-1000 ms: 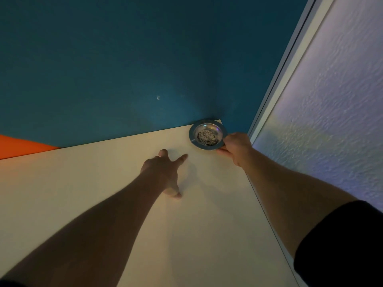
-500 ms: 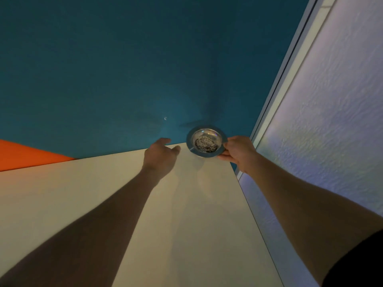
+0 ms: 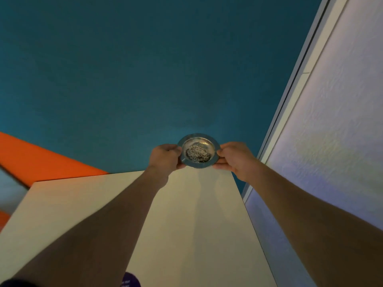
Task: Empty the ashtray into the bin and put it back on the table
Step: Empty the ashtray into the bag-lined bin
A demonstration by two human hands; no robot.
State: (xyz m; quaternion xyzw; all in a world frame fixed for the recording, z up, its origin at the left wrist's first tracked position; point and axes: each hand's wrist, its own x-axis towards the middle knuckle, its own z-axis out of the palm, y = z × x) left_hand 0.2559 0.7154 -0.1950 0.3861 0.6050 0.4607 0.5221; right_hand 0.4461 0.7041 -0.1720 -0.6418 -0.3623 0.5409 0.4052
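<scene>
A round metal ashtray (image 3: pixel 198 151) holds a heap of grey and black ash in its bowl. It is lifted above the far end of the cream table (image 3: pixel 196 224), roughly level. My left hand (image 3: pixel 165 157) grips its left rim. My right hand (image 3: pixel 234 158) grips its right rim. No bin is in view.
A teal floor (image 3: pixel 145 69) stretches beyond the table. A white textured wall (image 3: pixel 331 131) with a pale skirting strip runs along the right. An orange surface (image 3: pixel 37 158) lies at the left. A small purple round thing (image 3: pixel 130 280) sits at the table's near edge.
The ashtray has come up off the table's far corner. My left hand, which was flat on the table and empty, has risen and taken hold of the left rim.
</scene>
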